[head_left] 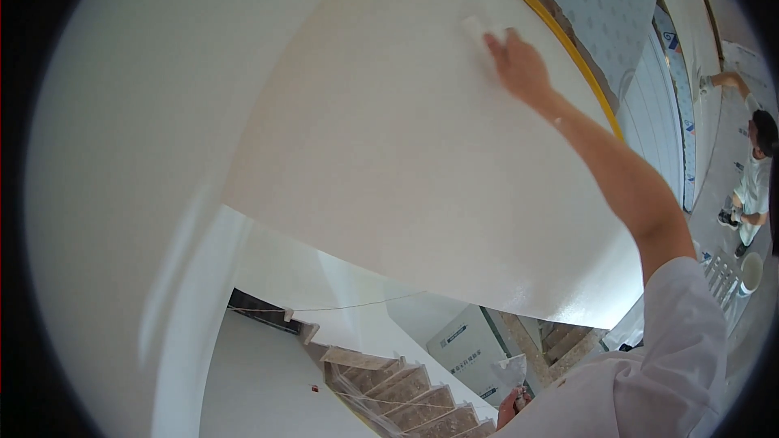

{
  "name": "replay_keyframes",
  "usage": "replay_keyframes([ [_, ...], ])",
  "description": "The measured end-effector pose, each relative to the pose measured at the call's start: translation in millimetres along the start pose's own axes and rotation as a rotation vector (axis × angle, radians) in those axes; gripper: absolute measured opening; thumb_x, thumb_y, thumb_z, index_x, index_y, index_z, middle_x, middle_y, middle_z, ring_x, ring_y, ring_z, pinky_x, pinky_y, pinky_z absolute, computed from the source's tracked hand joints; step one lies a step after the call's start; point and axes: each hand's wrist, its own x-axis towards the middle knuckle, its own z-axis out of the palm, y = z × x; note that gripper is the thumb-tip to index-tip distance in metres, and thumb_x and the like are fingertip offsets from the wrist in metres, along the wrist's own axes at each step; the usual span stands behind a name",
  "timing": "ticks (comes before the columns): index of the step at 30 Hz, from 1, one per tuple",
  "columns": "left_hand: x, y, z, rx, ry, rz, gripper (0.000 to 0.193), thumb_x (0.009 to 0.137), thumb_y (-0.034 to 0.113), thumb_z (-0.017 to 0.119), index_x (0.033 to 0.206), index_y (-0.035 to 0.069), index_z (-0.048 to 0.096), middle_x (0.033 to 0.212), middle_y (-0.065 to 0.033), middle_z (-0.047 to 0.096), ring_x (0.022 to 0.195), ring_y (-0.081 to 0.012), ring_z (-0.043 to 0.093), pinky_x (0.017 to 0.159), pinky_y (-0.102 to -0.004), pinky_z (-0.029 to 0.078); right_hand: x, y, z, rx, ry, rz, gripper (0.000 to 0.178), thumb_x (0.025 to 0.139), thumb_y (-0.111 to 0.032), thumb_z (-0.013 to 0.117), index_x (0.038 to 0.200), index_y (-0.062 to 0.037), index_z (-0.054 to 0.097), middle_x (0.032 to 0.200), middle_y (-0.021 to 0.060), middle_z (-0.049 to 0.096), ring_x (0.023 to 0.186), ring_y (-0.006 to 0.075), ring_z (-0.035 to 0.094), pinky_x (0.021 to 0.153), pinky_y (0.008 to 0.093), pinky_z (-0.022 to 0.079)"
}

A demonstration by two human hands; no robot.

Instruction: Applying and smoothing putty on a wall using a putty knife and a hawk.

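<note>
My right hand (519,65) is raised at the end of a stretched arm, close to a broad, smooth white surface (406,122). Its fingers are closed on a small pale flat piece (473,26), blurred and nearly the colour of the surface, so its kind is unclear. Yellow edging (560,32) borders the surface just right of that hand. Low in the view, beside my shirt, my left hand (511,407) grips a putty knife (511,370) with a wide whitish blade pointing up. Part of that hand is hidden by my shirt.
Stairs (414,389) with brown covering drop away below, with a thin cord (357,306) across them. Large boxed panels (471,349) lean nearby. A co-worker (756,166) reaches to a wall at the far right, near a white bucket (751,274). Printed sheeting (604,8) lies beyond the edging.
</note>
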Motion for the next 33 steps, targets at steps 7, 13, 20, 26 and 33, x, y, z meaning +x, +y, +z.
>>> replay_keyframes([
  [7, 2.4, 8.1, 19.6, 0.163, 0.026, -0.010, 0.026, 0.094, 0.028, 0.059, 0.103, 0.004, 0.061, 0.083, -0.0049, 0.061, 0.073, -0.0145, 0.059, 0.065, -0.0262, 0.050, -159.6, -78.1, 21.2, 0.373, -0.554, -0.293, 0.032, 0.096, -0.028, 0.052, 0.110, 0.0005, 0.046, 0.073, 0.0247, 0.061, 0.067, 0.0442, 0.060, 0.059, 0.0528, 0.045],
  [13, -22.4, 6.3, 5.3, 0.089, 0.073, -0.020, 0.030, 0.095, 0.031, 0.058, 0.107, 0.004, 0.059, 0.086, -0.0045, 0.063, 0.075, -0.0144, 0.061, 0.067, -0.0273, 0.052, -90.8, -58.0, 18.2, 0.534, -0.193, 0.049, 0.037, 0.098, -0.032, 0.048, 0.111, 0.0028, 0.046, 0.070, 0.0236, 0.062, 0.063, 0.0420, 0.062, 0.054, 0.0507, 0.046],
  [20, -11.0, -0.9, -2.0, 0.043, 0.085, 0.002, 0.026, 0.095, 0.027, 0.057, 0.105, 0.004, 0.061, 0.085, -0.0055, 0.063, 0.074, -0.0152, 0.061, 0.068, -0.0270, 0.051, -95.7, -178.5, 45.0, 0.931, -0.520, 0.174, 0.038, 0.098, -0.033, 0.047, 0.106, 0.0044, 0.046, 0.067, 0.0248, 0.060, 0.062, 0.0405, 0.060, 0.055, 0.0485, 0.046],
  [26, -19.0, 1.0, -22.5, 0.050, 0.098, 0.061, 0.028, 0.095, 0.029, 0.058, 0.108, 0.004, 0.061, 0.085, -0.0053, 0.063, 0.074, -0.0150, 0.062, 0.067, -0.0276, 0.052, -145.0, -110.6, 65.0, 0.753, -0.347, 0.016, 0.040, 0.098, -0.038, 0.049, 0.100, 0.0015, 0.046, 0.057, 0.0111, 0.056, 0.047, 0.0214, 0.059, 0.043, 0.0360, 0.045],
  [33, -15.7, -0.8, -16.1, 0.023, 0.147, 0.009, 0.029, 0.095, 0.030, 0.058, 0.107, 0.004, 0.062, 0.085, -0.0049, 0.063, 0.074, -0.0142, 0.062, 0.066, -0.0268, 0.052, -79.4, -211.0, 74.6, 0.963, -0.416, 0.190, 0.041, 0.097, -0.038, 0.050, 0.102, 0.0023, 0.045, 0.061, 0.0188, 0.058, 0.049, 0.0328, 0.058, 0.046, 0.0430, 0.044],
])
